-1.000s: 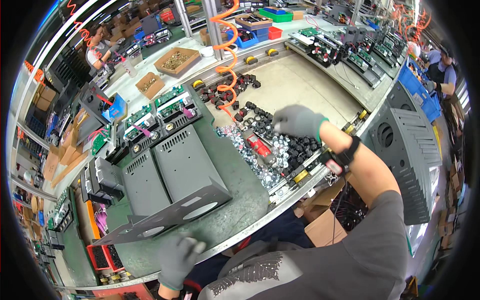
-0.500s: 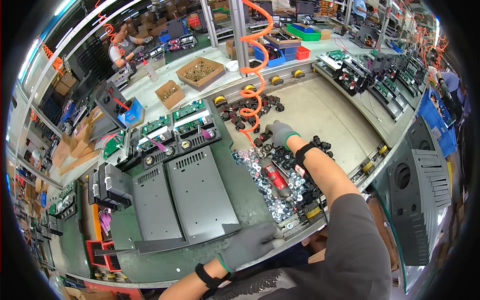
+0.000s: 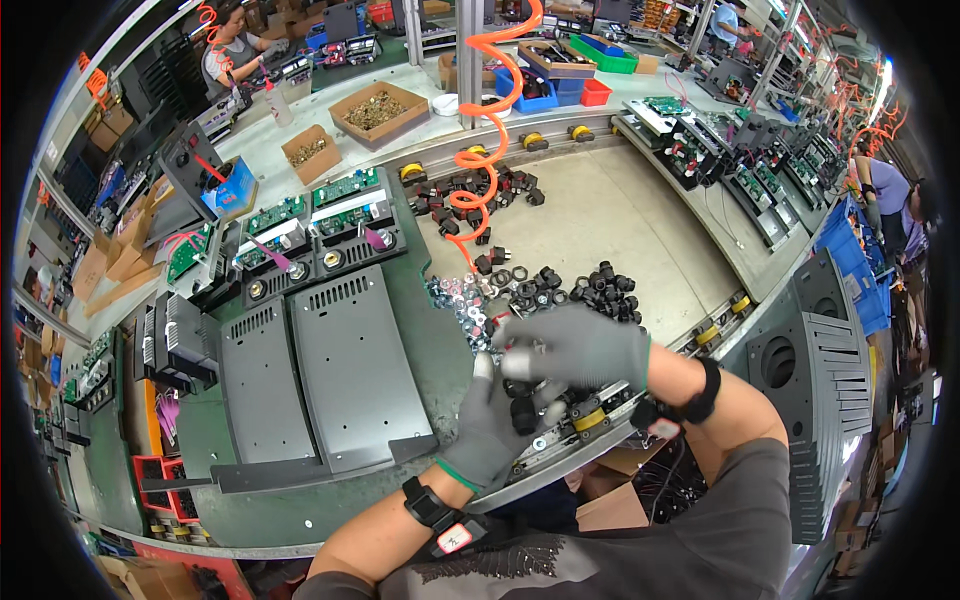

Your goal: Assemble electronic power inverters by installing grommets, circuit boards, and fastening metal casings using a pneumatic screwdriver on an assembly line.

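Observation:
My left hand [image 3: 484, 428], in a grey glove, is closed around a black cable gland [image 3: 523, 414] near the table's front edge. Just above it, my gloved right hand [image 3: 585, 348] curls its fingers down to the same spot, nearly touching the left fingers. Motion blurs the right hand, and whatever its fingertips pinch is hidden. Beyond the hands lie a heap of shiny metal nuts [image 3: 458, 300] and a pile of black cable glands [image 3: 606, 290]. The red power tool among them is mostly covered by my right hand.
Two dark metal panels [image 3: 362, 365] with green circuit boards [image 3: 345, 190] lie to the left. An orange coiled hose [image 3: 480, 160] hangs in the middle. Black switch-like parts [image 3: 515, 185] lie farther back. Slotted grey housings [image 3: 815, 390] are stacked at right. Co-workers stand farther off.
My right hand has come back from the far parts to my left hand. The left hand has risen from the front edge and now holds a cable gland. The view has shifted slightly right.

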### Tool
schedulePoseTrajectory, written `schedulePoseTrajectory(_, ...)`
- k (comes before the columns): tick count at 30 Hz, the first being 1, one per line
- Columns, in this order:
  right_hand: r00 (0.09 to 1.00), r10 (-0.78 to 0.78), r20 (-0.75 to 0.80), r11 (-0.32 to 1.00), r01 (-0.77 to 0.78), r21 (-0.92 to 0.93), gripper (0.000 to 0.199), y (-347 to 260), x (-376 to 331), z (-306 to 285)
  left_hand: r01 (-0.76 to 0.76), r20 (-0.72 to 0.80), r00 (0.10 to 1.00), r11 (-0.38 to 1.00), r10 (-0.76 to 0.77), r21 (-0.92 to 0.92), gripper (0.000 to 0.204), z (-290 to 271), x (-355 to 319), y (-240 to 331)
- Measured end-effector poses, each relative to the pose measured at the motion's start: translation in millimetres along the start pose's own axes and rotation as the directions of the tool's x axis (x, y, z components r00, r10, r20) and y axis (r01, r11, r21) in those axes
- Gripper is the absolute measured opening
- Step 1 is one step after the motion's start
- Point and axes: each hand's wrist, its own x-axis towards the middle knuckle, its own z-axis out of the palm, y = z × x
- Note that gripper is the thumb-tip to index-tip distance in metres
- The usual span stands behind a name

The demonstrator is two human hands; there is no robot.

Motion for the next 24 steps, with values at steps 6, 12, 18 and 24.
schedulePoseTrajectory(6, 0.918, 0.224, -0.328, 0.82, -0.359, -0.446, 0.028, 70, 123, -32, 0.087, 0.035, 0.993, 0.881, -0.116, 0.465, 0.051, -10, -23, 13)
schedulePoseTrajectory(12, 0.832, 0.385, -0.4, 0.741, -0.537, -0.404, 0.033, 95, 183, -10, 0.174, 0.005, 0.965, 0.651, -0.263, 0.739, 0.048, -17, -87, 40)
schedulePoseTrajectory(18, 0.869, 0.382, -0.314, 0.756, -0.489, -0.435, 0.03, 121, 195, -25, 0.22, -0.147, 0.975, 0.639, -0.165, 0.737, 0.044, -34, -149, 65)
schedulePoseTrajectory(24, 0.854, 0.366, -0.371, 0.747, -0.507, -0.429, 0.028, 119, 189, -15, 0.179, -0.245, 0.969, 0.624, 0.021, 0.76, 0.05, -61, -224, 81)
